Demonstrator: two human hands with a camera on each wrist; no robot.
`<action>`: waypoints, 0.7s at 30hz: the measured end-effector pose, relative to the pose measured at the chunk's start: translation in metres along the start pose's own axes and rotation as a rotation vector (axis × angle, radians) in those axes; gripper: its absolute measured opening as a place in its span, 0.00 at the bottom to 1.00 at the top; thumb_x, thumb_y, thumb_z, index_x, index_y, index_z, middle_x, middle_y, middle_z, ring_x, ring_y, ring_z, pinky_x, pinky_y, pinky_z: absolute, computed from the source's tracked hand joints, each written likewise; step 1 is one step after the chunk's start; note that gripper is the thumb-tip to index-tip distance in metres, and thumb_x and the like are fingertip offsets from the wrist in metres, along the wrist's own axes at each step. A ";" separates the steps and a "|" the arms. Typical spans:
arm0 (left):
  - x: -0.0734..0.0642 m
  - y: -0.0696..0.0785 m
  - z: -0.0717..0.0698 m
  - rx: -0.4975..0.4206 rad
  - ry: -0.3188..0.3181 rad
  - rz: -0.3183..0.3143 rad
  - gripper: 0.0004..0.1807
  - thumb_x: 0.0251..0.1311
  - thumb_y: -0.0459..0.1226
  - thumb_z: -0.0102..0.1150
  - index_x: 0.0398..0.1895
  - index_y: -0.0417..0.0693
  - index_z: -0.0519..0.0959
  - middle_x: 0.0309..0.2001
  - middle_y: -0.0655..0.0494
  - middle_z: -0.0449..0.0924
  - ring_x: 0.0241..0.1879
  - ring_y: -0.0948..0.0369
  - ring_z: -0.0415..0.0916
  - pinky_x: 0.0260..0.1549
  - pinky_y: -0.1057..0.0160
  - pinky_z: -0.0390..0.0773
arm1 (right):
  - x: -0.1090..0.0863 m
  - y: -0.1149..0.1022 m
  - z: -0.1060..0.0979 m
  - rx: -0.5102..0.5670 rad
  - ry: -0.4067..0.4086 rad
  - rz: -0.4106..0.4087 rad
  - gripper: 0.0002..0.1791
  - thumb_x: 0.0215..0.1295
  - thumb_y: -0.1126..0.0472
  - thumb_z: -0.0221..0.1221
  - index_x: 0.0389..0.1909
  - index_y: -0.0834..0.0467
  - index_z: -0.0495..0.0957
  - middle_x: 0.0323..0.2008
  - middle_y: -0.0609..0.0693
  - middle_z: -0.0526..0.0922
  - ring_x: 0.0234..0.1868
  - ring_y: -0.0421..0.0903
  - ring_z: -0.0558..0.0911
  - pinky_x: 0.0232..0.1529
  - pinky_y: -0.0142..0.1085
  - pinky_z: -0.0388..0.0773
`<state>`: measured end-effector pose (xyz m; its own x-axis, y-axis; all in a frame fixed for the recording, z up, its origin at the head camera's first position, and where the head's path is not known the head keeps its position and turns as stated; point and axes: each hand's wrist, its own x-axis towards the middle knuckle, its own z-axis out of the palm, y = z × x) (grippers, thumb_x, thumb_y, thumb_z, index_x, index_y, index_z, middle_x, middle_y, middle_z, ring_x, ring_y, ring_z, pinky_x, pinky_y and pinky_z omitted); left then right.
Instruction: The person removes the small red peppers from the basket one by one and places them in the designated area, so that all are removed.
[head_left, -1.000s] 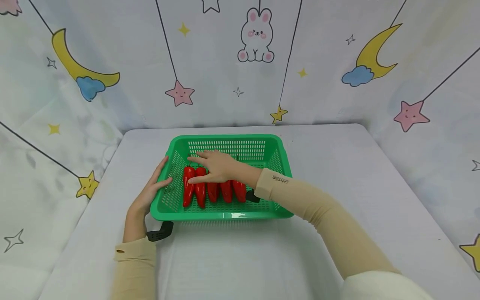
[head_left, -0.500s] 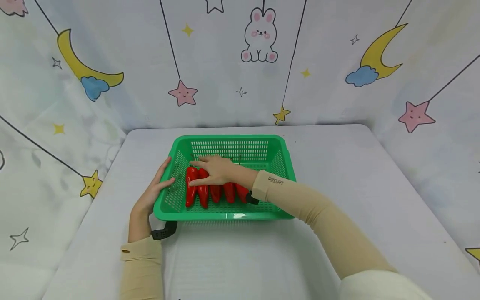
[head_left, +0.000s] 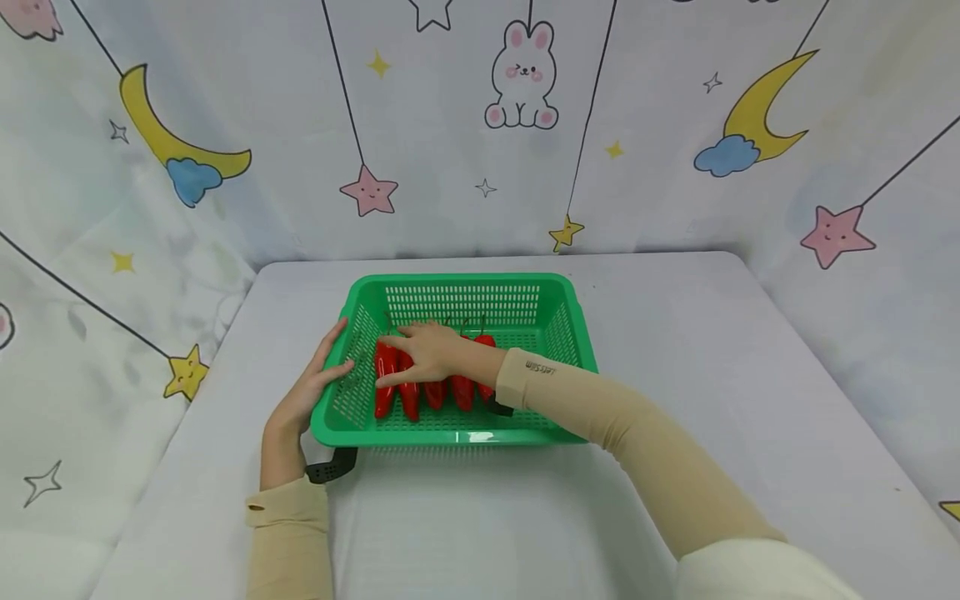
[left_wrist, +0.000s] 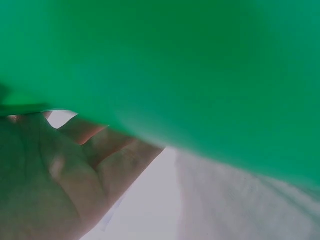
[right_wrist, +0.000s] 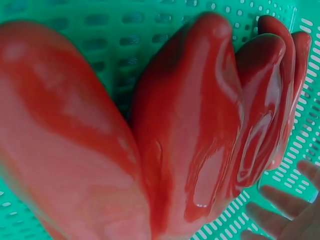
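Several glossy red peppers (head_left: 386, 367) with thin stems lie side by side in a green slotted basket (head_left: 420, 437). Over the row reaches my right hand (head_left: 431, 354), palm down with fingers and thumb spread, hiding the middle of some peppers. In the right wrist view the peppers (right_wrist: 190, 120) fill the foreground, and the fingers (right_wrist: 282, 201) extend at the lower right beside the far ones. My left hand (head_left: 303, 392) rests at the basket's left side, fingers straight along the rim, thumb over it. The left wrist view shows its palm (left_wrist: 60, 185) below the green rim.
The basket stands on a white-covered table (head_left: 675, 333), toward its far edge. A white cloth backdrop (head_left: 435, 108) with printed moons, stars and a rabbit rises behind and at the sides. Black wrist-camera mounts (head_left: 333, 467) sit at both wrists.
My right hand has drawn slightly nearer over the peppers, baring the tops of the right-hand ones. The left hand keeps its place on the rim. The head view has shifted a little.
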<state>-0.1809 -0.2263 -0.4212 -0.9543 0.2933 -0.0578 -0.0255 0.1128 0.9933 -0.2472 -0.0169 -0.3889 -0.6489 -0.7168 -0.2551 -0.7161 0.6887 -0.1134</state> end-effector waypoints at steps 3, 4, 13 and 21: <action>0.000 -0.001 0.000 -0.002 0.000 -0.001 0.35 0.68 0.39 0.41 0.72 0.68 0.38 0.71 0.51 0.31 0.63 0.40 0.49 0.46 0.45 0.68 | 0.003 -0.001 0.002 -0.010 0.002 0.010 0.46 0.54 0.23 0.36 0.71 0.42 0.49 0.67 0.52 0.57 0.67 0.48 0.56 0.64 0.48 0.50; 0.000 -0.002 0.000 -0.002 0.002 -0.003 0.35 0.68 0.39 0.41 0.72 0.68 0.39 0.71 0.52 0.31 0.63 0.41 0.49 0.46 0.45 0.68 | 0.004 -0.001 0.002 -0.014 0.003 0.013 0.46 0.54 0.23 0.37 0.71 0.42 0.49 0.67 0.52 0.57 0.67 0.48 0.56 0.64 0.47 0.51; 0.001 -0.002 -0.001 0.023 0.000 0.006 0.36 0.68 0.38 0.41 0.72 0.66 0.38 0.71 0.53 0.29 0.65 0.43 0.45 0.49 0.43 0.64 | 0.008 -0.004 0.008 -0.028 -0.020 0.018 0.47 0.53 0.22 0.36 0.70 0.42 0.50 0.65 0.51 0.62 0.65 0.46 0.59 0.63 0.50 0.51; 0.001 -0.002 -0.001 0.024 0.002 0.000 0.36 0.67 0.38 0.41 0.72 0.66 0.38 0.71 0.53 0.31 0.65 0.43 0.46 0.50 0.43 0.63 | 0.011 -0.006 0.014 -0.044 0.003 0.027 0.47 0.51 0.22 0.38 0.70 0.43 0.51 0.64 0.52 0.62 0.64 0.48 0.62 0.62 0.51 0.53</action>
<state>-0.1819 -0.2272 -0.4227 -0.9547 0.2917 -0.0580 -0.0188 0.1355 0.9906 -0.2461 -0.0274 -0.4049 -0.6692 -0.6981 -0.2545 -0.7086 0.7027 -0.0644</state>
